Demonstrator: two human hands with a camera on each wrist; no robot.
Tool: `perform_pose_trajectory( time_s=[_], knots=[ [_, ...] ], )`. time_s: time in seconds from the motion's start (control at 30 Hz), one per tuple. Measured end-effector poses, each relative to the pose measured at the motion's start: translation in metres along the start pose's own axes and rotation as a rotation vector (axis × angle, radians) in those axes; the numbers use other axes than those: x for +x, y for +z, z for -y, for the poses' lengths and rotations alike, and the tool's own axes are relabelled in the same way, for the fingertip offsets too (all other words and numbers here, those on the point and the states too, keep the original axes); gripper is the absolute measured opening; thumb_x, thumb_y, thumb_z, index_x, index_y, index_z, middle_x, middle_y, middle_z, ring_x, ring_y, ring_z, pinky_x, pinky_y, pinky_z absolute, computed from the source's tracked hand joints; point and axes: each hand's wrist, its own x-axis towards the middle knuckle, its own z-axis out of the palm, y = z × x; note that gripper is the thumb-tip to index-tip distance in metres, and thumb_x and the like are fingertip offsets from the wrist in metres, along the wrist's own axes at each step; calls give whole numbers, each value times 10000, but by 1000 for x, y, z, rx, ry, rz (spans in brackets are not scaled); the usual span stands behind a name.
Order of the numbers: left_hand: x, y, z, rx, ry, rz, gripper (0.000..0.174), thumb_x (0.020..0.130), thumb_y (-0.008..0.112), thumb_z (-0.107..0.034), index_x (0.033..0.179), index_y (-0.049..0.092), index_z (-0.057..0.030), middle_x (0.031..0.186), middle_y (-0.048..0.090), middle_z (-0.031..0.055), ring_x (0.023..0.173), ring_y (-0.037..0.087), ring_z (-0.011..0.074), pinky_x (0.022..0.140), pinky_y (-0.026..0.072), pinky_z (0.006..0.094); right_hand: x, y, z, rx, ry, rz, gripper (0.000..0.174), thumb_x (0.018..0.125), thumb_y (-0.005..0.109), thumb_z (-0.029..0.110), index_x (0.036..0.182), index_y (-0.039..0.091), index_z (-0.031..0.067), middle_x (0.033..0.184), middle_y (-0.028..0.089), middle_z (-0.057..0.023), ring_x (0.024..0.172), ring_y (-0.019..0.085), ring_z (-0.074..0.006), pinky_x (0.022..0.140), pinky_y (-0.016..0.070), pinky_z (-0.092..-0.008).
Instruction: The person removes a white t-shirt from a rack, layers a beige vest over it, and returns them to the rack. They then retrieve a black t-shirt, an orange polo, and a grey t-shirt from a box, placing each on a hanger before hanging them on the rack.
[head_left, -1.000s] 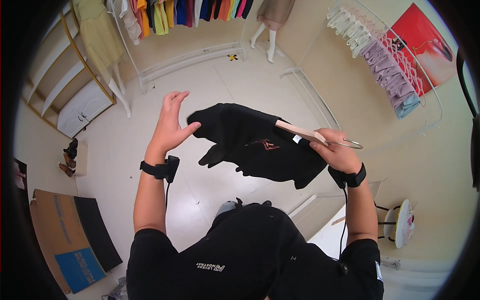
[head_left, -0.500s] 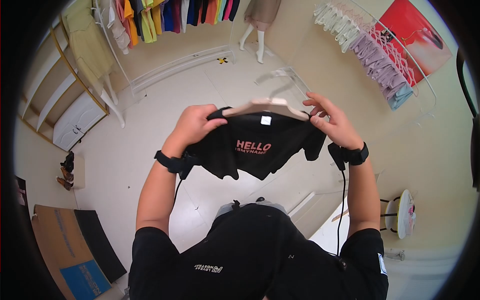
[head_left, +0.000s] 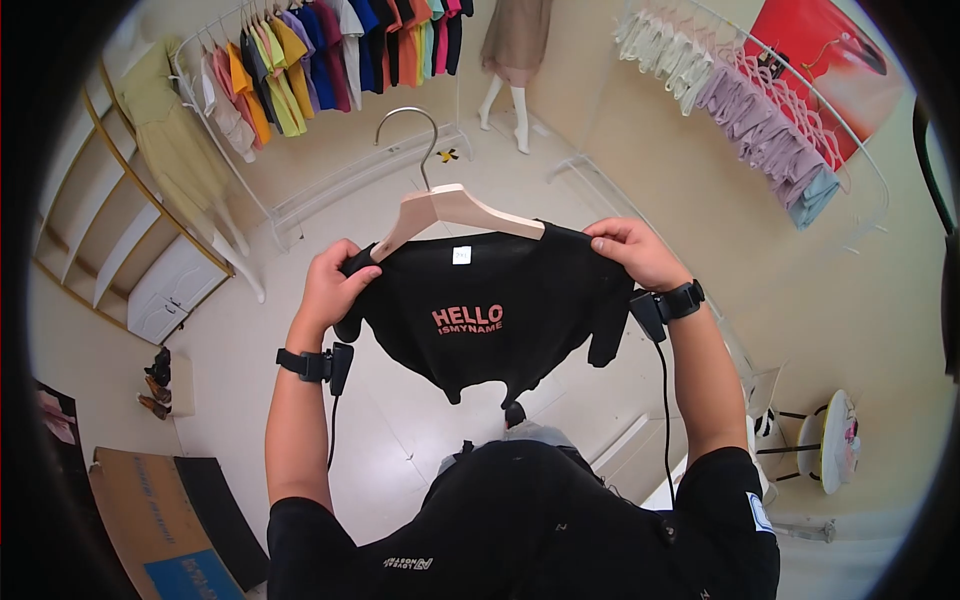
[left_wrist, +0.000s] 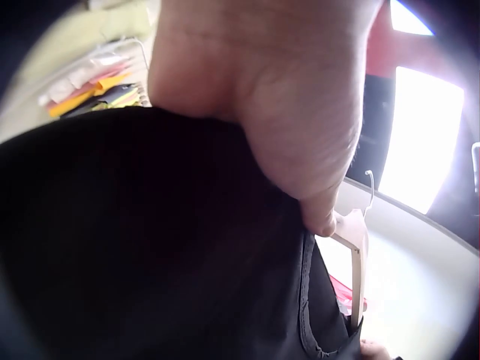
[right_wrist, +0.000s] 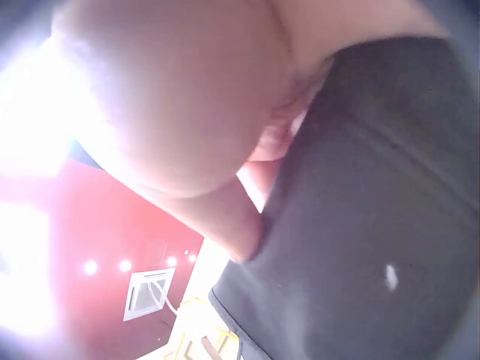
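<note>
Black shirt (head_left: 500, 295) is held up on a hanger (head_left: 450, 208). Its shoulders are pinched by the left hand (head_left: 330, 287) and right hand (head_left: 628, 250), fingers curled on cloth.

We get a bright, evenly lit head view, sharp at centre, with fisheye bending and a black rim at the edges. In the wrist views the left hand (left_wrist: 285, 90) and right hand (right_wrist: 172, 97) loom blurred, with white glare beside them.
</note>
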Motion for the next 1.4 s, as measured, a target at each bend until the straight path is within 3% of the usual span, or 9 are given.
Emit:
perform_pose_trajectory(
  time_s=[0.07,0.27,0.53,0.6,0.73,0.9,0.97,1.2,1.4],
  knots=[
    [8,-2,-4,37,-40,47,301,724,750,-189,730,499,-22,611,479,3,587,422,105,540,384,259,16,-7,-5,4,-5,37,173,832,606,96,979,619,7,894,628,-23,822,566,-107,752,455,-268],
    [36,1,-26,248,-34,4,294,737,743,-203,758,528,-4,584,503,78,539,440,158,523,396,289,69,-37,-1,-767,-201,-52,267,684,729,221,844,646,24,699,596,-78,667,554,-155,626,445,-297],
    [44,0,-27,383,-69,-81,273,758,722,-214,778,548,-5,595,524,133,519,463,239,519,401,309,134,-61,16,-759,-238,124,243,740,682,208,880,634,16,853,611,-82,807,567,-184,706,443,-329],
    [50,-2,-21,379,-89,-104,268,765,716,-222,785,551,-11,595,527,123,520,462,233,521,400,307,156,-45,11,-610,-680,99,270,773,656,199,972,611,22,917,619,-81,884,576,-217,747,443,-358],
    [63,-15,0,332,-120,-156,247,790,693,-217,816,552,-15,629,543,114,554,467,220,550,407,297,199,0,38,-698,-501,247,255,818,608,162,1015,567,7,848,612,-156,804,585,-297,713,454,-359],
    [93,-50,33,375,-156,-294,242,787,688,-207,846,550,-17,708,575,134,627,539,271,581,433,331,264,53,55,-828,-622,226,204,836,591,158,950,540,-4,804,586,-184,735,556,-336,659,441,-367],
    [109,-71,49,562,20,-393,267,752,711,-219,854,557,-26,741,574,129,678,559,310,589,443,363,289,79,65,-791,-620,242,203,826,602,183,906,527,12,790,581,-185,762,547,-371,662,439,-406],
    [135,-161,120,653,182,-594,391,686,747,-314,883,560,-33,748,558,104,694,548,332,601,452,383,374,125,95,-710,-646,172,178,831,603,146,922,523,15,779,564,-164,741,542,-328,662,433,-361],
    [123,-202,195,721,-55,-517,308,747,682,-329,863,562,-71,721,587,106,656,575,330,565,459,394,429,165,94,-696,-652,218,185,807,627,139,926,559,14,799,593,-161,742,578,-310,664,456,-347]
  ],
)
